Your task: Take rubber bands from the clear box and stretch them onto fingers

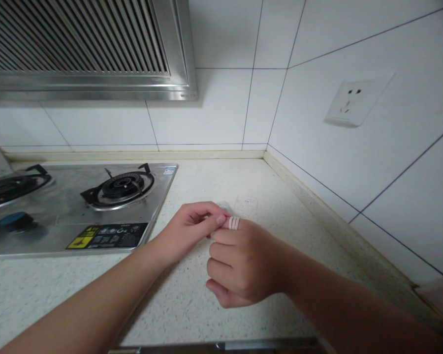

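My two hands meet above the speckled countertop (192,300), just right of the gas stove (77,206). My right hand (239,263) is curled into a loose fist with the index finger stretched to the left. A pale adhesive bandage (234,223) is wrapped around that finger. My left hand (192,231) pinches the tip of that finger, thumb and fingers pressed together beside the bandage. A small clear wrapper (245,202) lies flat on the counter just beyond the hands.
The stove's right burner (120,188) and a second burner (11,184) sit at the left under a steel range hood (88,49). White tiled walls meet in the corner; a wall socket (349,103) is on the right wall.
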The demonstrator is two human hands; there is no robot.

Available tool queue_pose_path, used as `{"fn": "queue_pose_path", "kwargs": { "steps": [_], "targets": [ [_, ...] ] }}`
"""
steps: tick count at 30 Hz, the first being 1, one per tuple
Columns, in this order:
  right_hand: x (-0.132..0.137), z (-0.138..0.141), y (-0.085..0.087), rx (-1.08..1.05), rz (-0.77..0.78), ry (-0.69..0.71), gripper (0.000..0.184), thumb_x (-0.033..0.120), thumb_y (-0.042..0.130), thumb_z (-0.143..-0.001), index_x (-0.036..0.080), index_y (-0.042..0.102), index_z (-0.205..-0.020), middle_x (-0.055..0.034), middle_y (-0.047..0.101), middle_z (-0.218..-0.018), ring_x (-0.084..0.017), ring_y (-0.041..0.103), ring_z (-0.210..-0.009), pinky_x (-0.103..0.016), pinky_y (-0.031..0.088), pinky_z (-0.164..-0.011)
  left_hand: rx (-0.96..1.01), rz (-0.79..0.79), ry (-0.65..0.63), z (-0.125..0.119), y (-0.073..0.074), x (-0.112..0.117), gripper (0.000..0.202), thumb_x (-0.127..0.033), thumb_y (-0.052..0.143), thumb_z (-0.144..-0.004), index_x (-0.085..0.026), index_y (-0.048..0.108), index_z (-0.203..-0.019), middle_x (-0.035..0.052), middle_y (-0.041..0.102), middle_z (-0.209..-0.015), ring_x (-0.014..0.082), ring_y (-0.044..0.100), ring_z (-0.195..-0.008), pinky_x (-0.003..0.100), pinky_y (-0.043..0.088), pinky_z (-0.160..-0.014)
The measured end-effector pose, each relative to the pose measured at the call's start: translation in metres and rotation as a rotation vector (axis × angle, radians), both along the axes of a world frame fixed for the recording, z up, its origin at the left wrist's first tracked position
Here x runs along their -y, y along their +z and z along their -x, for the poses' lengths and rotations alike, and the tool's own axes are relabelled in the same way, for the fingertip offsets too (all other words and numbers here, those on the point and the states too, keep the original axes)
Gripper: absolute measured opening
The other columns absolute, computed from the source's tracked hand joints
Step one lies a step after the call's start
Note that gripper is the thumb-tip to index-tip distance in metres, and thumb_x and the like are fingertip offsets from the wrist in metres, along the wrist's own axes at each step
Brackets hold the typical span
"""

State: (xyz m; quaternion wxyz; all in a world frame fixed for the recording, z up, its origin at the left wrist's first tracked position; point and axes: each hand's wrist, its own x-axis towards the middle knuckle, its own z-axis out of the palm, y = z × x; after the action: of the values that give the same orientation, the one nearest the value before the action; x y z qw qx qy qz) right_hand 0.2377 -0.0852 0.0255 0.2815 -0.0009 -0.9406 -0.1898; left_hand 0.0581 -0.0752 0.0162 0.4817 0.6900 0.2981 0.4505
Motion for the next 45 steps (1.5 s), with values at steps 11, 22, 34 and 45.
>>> {"fn": "queue_pose_path", "kwargs": {
  "steps": [11, 22, 34, 45],
  "targets": [
    [0.002, 0.003, -0.01, 0.204, 0.158, -0.126, 0.027, 0.039, 0.059, -0.082, 0.019, 0.064, -0.065, -0.0019, 0.061, -0.058, -0.019, 0.051, -0.054, -0.038, 0.041, -0.061, 0.043, 0.166, -0.085, 0.0, -0.003, -0.001, 0.011, -0.027, 0.076, -0.087, -0.017, 0.075, -0.093, 0.0011, 0.072, -0.084, 0.0119, 0.063, -0.079, 0.023, 0.047, -0.075],
    [0.002, 0.005, -0.013, 0.253, 0.173, -0.143, 0.024, 0.039, 0.063, -0.081, 0.019, 0.065, -0.068, -0.0022, 0.064, -0.061, -0.02, 0.054, -0.057, -0.039, 0.042, -0.063, -0.024, 0.132, -0.145, -0.002, -0.004, 0.0, 0.018, -0.027, 0.07, -0.094, -0.021, 0.076, -0.11, 0.0038, 0.075, -0.104, 0.0157, 0.066, -0.097, 0.027, 0.048, -0.09],
    [0.002, -0.001, -0.008, 0.156, 0.16, -0.104, 0.024, 0.036, 0.058, -0.086, 0.02, 0.06, -0.067, 0.0, 0.059, -0.062, -0.019, 0.049, -0.057, -0.038, 0.037, -0.06, 0.054, -0.016, -0.017, 0.0, -0.004, -0.004, 0.007, -0.023, 0.079, -0.084, -0.018, 0.078, -0.089, 0.0062, 0.075, -0.094, 0.0195, 0.067, -0.09, 0.032, 0.05, -0.083],
    [0.004, 0.003, -0.012, 0.12, 0.186, -0.058, 0.024, 0.033, 0.059, -0.083, 0.019, 0.061, -0.063, -0.0003, 0.057, -0.058, -0.017, 0.046, -0.054, -0.036, 0.032, -0.055, -0.095, -0.125, -0.066, 0.002, 0.002, -0.001, 0.01, -0.02, 0.073, -0.091, -0.019, 0.08, -0.097, 0.0066, 0.076, -0.098, 0.0183, 0.068, -0.091, 0.029, 0.051, -0.08]
  ]
}}
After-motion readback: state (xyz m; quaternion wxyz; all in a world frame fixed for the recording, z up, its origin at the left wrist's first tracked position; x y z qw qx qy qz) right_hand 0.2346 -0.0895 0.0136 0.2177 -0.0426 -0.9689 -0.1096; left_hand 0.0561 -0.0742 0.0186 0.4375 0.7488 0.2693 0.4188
